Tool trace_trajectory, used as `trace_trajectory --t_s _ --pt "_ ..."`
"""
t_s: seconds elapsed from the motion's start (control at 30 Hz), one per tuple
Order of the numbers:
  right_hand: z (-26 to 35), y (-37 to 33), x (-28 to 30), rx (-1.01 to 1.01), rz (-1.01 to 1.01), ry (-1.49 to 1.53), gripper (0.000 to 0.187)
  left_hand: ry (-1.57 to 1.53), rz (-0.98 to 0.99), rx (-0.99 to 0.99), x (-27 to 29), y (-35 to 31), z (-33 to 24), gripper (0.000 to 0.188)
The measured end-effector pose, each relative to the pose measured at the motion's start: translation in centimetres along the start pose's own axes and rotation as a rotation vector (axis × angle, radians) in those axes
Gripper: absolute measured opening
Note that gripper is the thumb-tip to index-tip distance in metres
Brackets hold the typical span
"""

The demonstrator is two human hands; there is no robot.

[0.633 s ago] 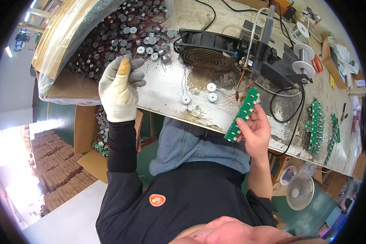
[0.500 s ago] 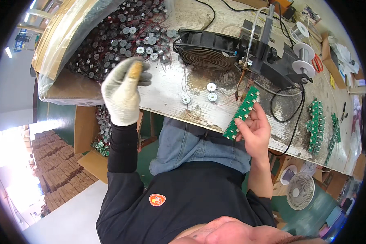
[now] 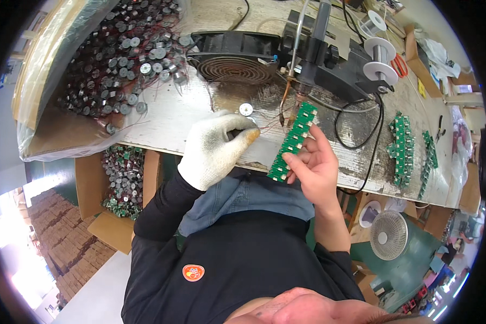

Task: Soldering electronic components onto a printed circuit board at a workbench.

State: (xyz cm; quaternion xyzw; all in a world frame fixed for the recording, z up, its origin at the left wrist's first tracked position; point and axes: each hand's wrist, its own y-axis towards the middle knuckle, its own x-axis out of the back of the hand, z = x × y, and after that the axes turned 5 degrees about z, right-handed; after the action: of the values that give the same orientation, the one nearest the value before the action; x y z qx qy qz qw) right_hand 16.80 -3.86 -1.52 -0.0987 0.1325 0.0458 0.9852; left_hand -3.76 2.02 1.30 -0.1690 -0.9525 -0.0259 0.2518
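Board (image 3: 293, 138) held; disc (image 3: 246, 109) beyond your left hand (image 3: 213, 147) not yet attached
That hand pinches wires (image 3: 268, 128); your right hand (image 3: 316, 171) grips the board.

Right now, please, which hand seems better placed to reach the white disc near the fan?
Probably the left hand: it's nearer the white disc, and the right hand holds the green board.
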Motion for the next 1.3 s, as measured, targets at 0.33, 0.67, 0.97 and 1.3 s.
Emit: trace_trajectory --t_s 0.33,0.67,0.97,1.3 --pt "0.2 -0.5 -0.3 -0.035 0.037 0.004 0.071 -0.123 0.097 0.104 -1.6 -0.5 -0.8 0.014" --pt "-0.3 -0.6 -0.5 0.049 0.054 0.045 0.07 -0.513 0.059 0.276 -2.7 -0.9 -1.1 0.011" --pt "-0.2 -0.7 -0.7 0.057 0.057 0.041 0.071 -0.375 0.049 0.208 -2.7 -0.7 -0.9 0.011" --pt "-0.2 -0.6 -0.6 0.051 0.057 0.041 0.07 -0.426 0.053 0.201 -2.9 -0.5 -1.2 0.013"
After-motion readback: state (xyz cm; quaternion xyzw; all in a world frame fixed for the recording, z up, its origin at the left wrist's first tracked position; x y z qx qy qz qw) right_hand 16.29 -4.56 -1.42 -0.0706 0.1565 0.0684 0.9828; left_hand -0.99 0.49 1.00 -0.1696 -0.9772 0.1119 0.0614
